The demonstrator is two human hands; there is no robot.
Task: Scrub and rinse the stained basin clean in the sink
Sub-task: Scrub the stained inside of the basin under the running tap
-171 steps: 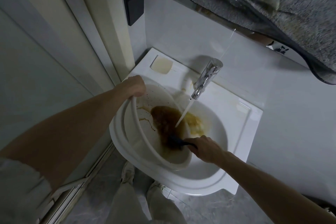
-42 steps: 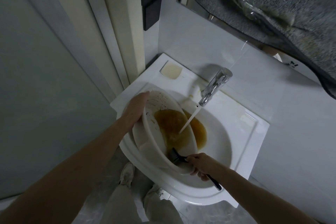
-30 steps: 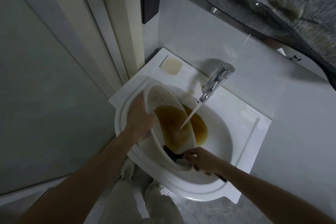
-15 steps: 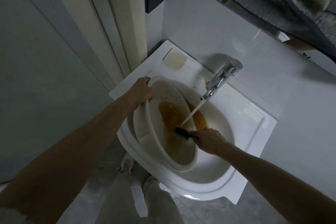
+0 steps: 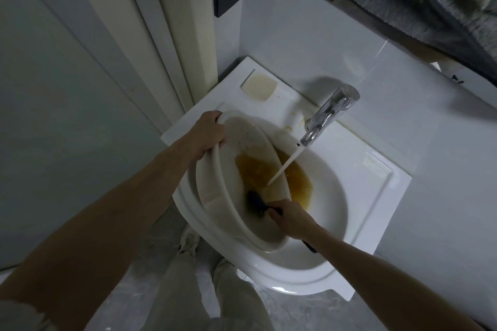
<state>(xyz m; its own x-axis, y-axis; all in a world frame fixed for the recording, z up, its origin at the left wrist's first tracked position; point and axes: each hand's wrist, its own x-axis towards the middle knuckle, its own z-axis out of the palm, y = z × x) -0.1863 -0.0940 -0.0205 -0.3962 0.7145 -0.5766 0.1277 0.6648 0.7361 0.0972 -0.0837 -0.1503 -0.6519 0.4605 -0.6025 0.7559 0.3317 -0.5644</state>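
A white plastic basin (image 5: 215,191) stands tilted inside the white sink (image 5: 330,217), its inside facing right. Brown stained water (image 5: 252,172) coats the basin's bottom and pools in the sink behind it. My left hand (image 5: 208,134) grips the basin's upper left rim. My right hand (image 5: 289,219) holds a dark scrub brush (image 5: 256,203), whose head presses against the lower inside of the basin. The brush handle's end pokes out under my wrist. Water runs from the chrome tap (image 5: 326,114) into the basin.
The sink is mounted in a corner, with a door frame (image 5: 172,43) to its left and a tiled wall behind. A soap recess (image 5: 259,84) lies at the sink's back left. Grey fabric (image 5: 419,0) hangs above right. My legs and shoes (image 5: 188,242) stand below the sink.
The brush has moved down from under the water stream to the basin's lower inside. My left hand keeps its hold on the rim; earlier it had shifted along the rim.
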